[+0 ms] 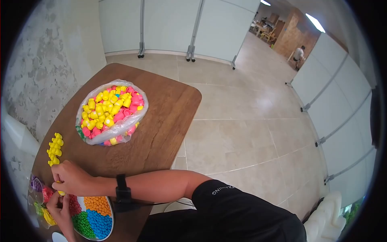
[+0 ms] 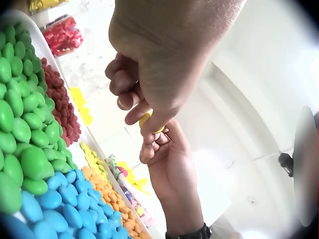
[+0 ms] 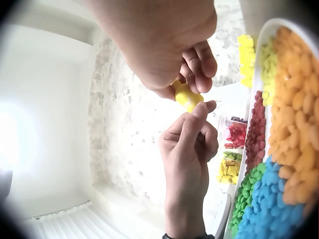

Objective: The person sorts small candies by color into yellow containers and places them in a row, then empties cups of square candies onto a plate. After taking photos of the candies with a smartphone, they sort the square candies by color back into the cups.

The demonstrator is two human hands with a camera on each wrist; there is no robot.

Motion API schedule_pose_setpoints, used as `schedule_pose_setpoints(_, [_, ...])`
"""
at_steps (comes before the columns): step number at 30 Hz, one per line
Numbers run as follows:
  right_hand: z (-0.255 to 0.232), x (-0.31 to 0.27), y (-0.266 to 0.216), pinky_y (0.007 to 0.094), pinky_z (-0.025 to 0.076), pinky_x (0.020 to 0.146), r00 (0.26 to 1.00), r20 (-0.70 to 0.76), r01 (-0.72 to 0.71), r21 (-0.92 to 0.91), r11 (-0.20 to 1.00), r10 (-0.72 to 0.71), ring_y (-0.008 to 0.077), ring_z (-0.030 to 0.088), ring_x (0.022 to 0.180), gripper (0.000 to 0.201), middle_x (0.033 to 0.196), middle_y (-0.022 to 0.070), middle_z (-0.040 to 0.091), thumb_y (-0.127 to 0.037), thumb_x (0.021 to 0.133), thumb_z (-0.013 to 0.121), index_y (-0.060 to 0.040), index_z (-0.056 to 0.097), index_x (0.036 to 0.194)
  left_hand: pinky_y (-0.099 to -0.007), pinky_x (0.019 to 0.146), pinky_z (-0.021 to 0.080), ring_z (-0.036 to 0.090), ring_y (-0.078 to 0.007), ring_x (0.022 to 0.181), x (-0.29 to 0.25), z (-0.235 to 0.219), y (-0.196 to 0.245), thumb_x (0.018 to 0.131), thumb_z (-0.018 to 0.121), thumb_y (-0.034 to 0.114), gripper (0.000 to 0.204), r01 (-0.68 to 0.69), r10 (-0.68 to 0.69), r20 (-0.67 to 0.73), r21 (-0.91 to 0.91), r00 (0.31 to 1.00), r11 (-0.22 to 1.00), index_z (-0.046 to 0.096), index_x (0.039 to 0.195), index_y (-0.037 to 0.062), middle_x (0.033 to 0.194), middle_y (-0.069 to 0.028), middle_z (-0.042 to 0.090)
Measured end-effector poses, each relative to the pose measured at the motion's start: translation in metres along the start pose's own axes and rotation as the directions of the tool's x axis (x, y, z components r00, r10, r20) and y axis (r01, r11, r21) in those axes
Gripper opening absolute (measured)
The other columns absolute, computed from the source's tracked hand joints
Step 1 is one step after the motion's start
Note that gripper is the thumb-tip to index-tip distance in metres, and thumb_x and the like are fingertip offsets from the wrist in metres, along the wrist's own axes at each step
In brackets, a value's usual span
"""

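A small yellow plastic figure (image 3: 188, 97) with a rounded body is between my two hands, over the table's near left side. My right hand (image 1: 74, 179) pinches its upper end, the other fingers loosely curled. From below, my left hand (image 3: 184, 144) pinches the lower end between thumb and forefinger. In the left wrist view the fingers cover most of the yellow figure (image 2: 145, 119). Close beside the hands lies a white divided tray (image 1: 113, 218) of candy-like pieces sorted by colour: green, blue, orange, dark red and yellow.
Several similar yellow figures (image 1: 55, 149) stand in rows at the table's left edge. Beyond the hands, a clear plastic bag (image 1: 121, 131) holds yellow and pink pieces. Small containers with red wrapped pieces (image 3: 235, 133) and yellow wrapped pieces (image 3: 228, 172) stand beside the tray.
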State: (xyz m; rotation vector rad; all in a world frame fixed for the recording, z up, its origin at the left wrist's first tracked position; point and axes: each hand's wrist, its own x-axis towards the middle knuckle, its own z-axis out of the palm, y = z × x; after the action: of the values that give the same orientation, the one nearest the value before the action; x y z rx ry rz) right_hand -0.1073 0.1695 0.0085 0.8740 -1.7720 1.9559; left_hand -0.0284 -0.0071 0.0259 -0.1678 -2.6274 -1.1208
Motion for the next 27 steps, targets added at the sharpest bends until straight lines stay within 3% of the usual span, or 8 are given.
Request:
schedule_pose_setpoints(7, [-0.002, -0.003, -0.009, 0.0371, 0.044, 0.051, 0.963, 0.179, -0.233, 0.192, 0.953, 0.199, 0.0189, 0.061, 0.056, 0.023, 0.063, 0.0130, 0.062, -0.010, 0.080, 0.077, 0.0002, 0.058, 0.073, -0.0283, 0.055, 0.031, 0.041, -0.0048, 0.063, -0.013, 0.004, -0.003, 0.092, 0.076, 0.006, 0.010, -0.011, 0.013, -0.059, 0.027, 0.998, 1.000, 0.072, 0.094, -0.0034, 0.066, 0.0052, 0.050])
schedule_pose_setpoints(12, [-0.026, 0.001, -0.020, 0.0326, 0.050, 0.058, 0.909, 0.302, -0.341, 0.140, 0.930, 0.288, 0.0102, 0.065, 0.066, 0.017, 0.070, 0.0079, 0.068, -0.013, 0.089, 0.080, -0.0011, 0.068, 0.084, -0.0355, 0.054, 0.040, 0.055, -0.0203, 0.054, -0.024, 0.008, 0.032, 0.083, 0.085, 0.011, 0.024, -0.094, 0.131, -0.149, 0.233, 0.980, 0.968, 0.066, 0.076, -0.0015, 0.063, -0.0088, 0.059])
schedule_pose_setpoints(13, [-0.034, 0.008, -0.023, 0.0310, 0.052, 0.061, 0.972, 0.206, -0.095, -0.115, 0.989, 0.117, 0.0103, 0.067, 0.070, 0.017, 0.075, 0.0078, 0.071, -0.013, 0.091, 0.079, -0.0012, 0.069, 0.083, -0.0366, 0.053, 0.042, 0.059, -0.0233, 0.053, -0.025, 0.008, 0.048, 0.083, 0.086, 0.013, 0.028, -0.090, 0.124, -0.156, 0.206, 0.980, 0.974, 0.065, 0.071, -0.0006, 0.062, -0.0103, 0.062])
schedule_pose_setpoints(15, [-0.051, 0.027, -0.002, 0.0306, 0.050, 0.061, 0.995, 0.082, -0.025, -0.269, 0.963, 0.048, 0.0099, 0.061, 0.065, 0.018, 0.073, 0.0044, 0.070, -0.017, 0.092, 0.079, -0.0012, 0.074, 0.086, -0.0374, 0.050, 0.044, 0.063, -0.0269, 0.051, -0.027, 0.002, 0.051, 0.083, 0.086, 0.016, 0.035, -0.116, 0.160, -0.142, 0.279, 0.977, 0.953, 0.061, 0.062, 0.0020, 0.058, -0.0109, 0.063])
schedule_pose_setpoints(17, [-0.082, 0.054, -0.012, 0.0283, 0.048, 0.059, 0.979, -0.089, -0.203, -0.413, 0.888, 0.182, 0.0088, 0.059, 0.063, 0.023, 0.068, 0.0036, 0.068, -0.018, 0.087, 0.083, 0.0020, 0.075, 0.081, -0.0377, 0.050, 0.044, 0.062, -0.0279, 0.050, -0.030, 0.001, 0.045, 0.083, 0.086, 0.017, 0.037, -0.076, 0.134, -0.179, 0.297, 0.975, 0.952, 0.061, 0.060, 0.0029, 0.057, -0.0107, 0.062])
schedule_pose_setpoints(19, [-0.119, 0.073, 0.005, 0.0280, 0.044, 0.054, 0.980, -0.200, -0.119, -0.605, 0.787, -0.006, 0.0080, 0.056, 0.059, 0.020, 0.066, 0.0031, 0.067, -0.015, 0.086, 0.082, 0.0031, 0.076, 0.081, -0.0380, 0.049, 0.044, 0.061, -0.0289, 0.048, -0.028, 0.001, 0.040, 0.083, 0.086, 0.018, 0.038, -0.070, 0.137, -0.204, 0.304, 0.969, 0.950, 0.060, 0.059, 0.0037, 0.056, -0.0105, 0.062])
schedule_pose_setpoints(21, [-0.153, 0.081, 0.018, 0.0376, 0.054, 0.065, 0.951, -0.309, -0.230, -0.641, 0.732, 0.029, 0.0232, 0.068, 0.064, 0.025, 0.071, 0.0153, 0.072, -0.022, 0.080, 0.085, 0.0015, 0.077, 0.083, -0.0393, 0.049, 0.044, 0.060, -0.0288, 0.048, -0.026, 0.001, 0.036, 0.083, 0.085, 0.020, 0.037, -0.134, 0.210, -0.232, 0.305, 0.950, 0.943, 0.061, 0.059, 0.0043, 0.055, -0.0105, 0.061])
schedule_pose_setpoints(27, [-0.187, 0.085, 0.027, 0.0410, 0.056, 0.071, 0.934, -0.355, -0.316, -0.857, 0.408, -0.023, 0.0294, 0.072, 0.070, 0.020, 0.075, 0.0162, 0.074, -0.019, 0.082, 0.079, 0.0002, 0.079, 0.088, -0.0420, 0.051, 0.045, 0.061, -0.0319, 0.049, -0.028, -0.001, 0.026, 0.084, 0.084, 0.023, 0.040, -0.109, 0.180, -0.229, 0.292, 0.956, 0.950, 0.061, 0.057, 0.0045, 0.055, -0.0124, 0.061])
